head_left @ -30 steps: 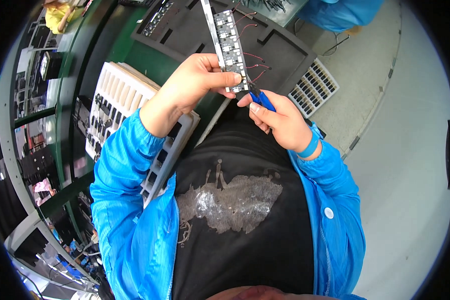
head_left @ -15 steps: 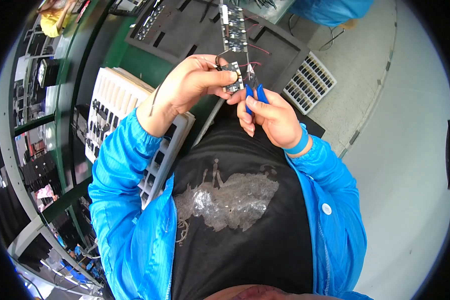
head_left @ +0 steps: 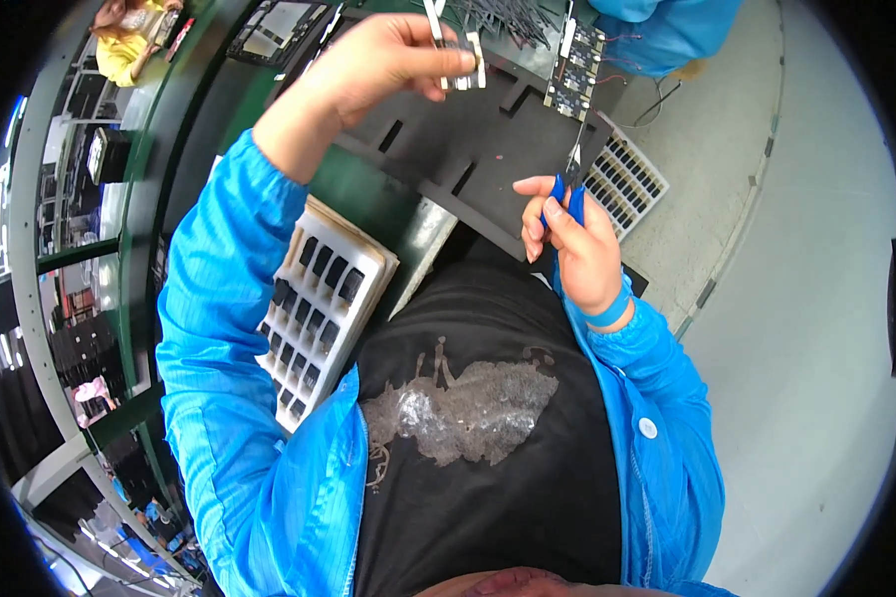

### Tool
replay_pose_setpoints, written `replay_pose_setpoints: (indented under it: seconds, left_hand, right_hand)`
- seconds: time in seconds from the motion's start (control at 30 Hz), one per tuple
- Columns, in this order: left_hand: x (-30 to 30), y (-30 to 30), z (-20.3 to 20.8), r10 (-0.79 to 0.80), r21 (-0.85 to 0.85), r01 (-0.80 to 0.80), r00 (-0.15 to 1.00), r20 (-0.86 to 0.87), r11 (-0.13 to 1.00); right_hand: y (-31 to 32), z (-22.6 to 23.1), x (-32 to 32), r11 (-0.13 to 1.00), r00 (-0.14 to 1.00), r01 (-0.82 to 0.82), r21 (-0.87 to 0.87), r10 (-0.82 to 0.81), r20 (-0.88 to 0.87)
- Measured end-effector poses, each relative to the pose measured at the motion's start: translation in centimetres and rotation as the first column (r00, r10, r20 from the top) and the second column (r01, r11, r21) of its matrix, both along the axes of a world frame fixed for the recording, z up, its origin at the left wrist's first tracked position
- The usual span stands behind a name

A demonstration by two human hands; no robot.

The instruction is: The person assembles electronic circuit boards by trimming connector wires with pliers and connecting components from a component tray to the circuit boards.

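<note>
My left hand point(head_left: 383, 62), raised over the far part of the dark worktop, pinches a small circuit board point(head_left: 463, 62) between thumb and fingers. A pale narrow strip sticks up beside that board. My right hand point(head_left: 582, 239) is wrapped round blue-handled pliers point(head_left: 564, 199), whose tips point away from me. Just beyond the tips is a panel of several joined circuit boards point(head_left: 575, 72) with thin red wires along its right side. A thin sliver runs from the panel to the plier tips; whether the jaws grip it I cannot tell.
A dark slotted mat point(head_left: 438, 129) covers the bench, with a heap of black strips point(head_left: 503, 18) behind. White trays with black parts stand at the left point(head_left: 353, 249) and right point(head_left: 627, 204). Blue clothing point(head_left: 672, 35) shows far right; a person in yellow point(head_left: 124, 45) is far left.
My hands have moved apart. The left went up and away with the small board; the right shifted right with the pliers, and the panel moved right as well.
</note>
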State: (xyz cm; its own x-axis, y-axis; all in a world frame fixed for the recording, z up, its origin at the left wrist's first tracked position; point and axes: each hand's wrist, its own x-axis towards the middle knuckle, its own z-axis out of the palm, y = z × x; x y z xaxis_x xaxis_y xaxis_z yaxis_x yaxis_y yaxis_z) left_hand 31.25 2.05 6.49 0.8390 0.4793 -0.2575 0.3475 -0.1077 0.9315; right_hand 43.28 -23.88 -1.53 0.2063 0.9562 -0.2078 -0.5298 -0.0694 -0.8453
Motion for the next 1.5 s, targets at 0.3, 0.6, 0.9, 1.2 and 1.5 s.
replay_pose_setpoints:
  seconds: [0.3, 0.6, 0.9, 1.2, 1.5]
  left_hand:
    - [-0.2, -0.6, -9.6, -0.07, 0.003, 0.084, 0.843, -0.533, 0.996]
    - [-0.9, 0.4, -8.9, 0.007, 0.109, 0.061, 0.845, -0.535, 0.992]
    - [-0.2, 0.1, -8.5, -0.042, 0.172, 0.186, 0.788, -0.614, 0.967]
    - [-0.5, -2.4, -9.3, 0.002, 0.451, 0.314, 0.819, -0.574, 0.836]
    - [-0.7, -0.7, -8.0, -0.065, 0.442, 0.444, 0.759, -0.647, 0.78]
  right_hand:
    - [-0.5, -0.8, -0.2, 0.999, 0.999, -0.028, 0.029, 0.027, 0.034]
    - [-0.1, -1.0, -0.6, 0.998, 0.998, -0.058, -0.005, 0.058, 0.029]
    - [-0.4, -1.7, -0.8, 0.999, 0.998, -0.045, -0.001, 0.045, 0.048]
    - [-0.1, -1.8, -0.8, 0.998, 0.997, -0.06, -0.018, 0.06, 0.056]
    - [-0.4, -2.4, -0.8, 0.996, 0.997, -0.08, -0.027, 0.08, 0.017]
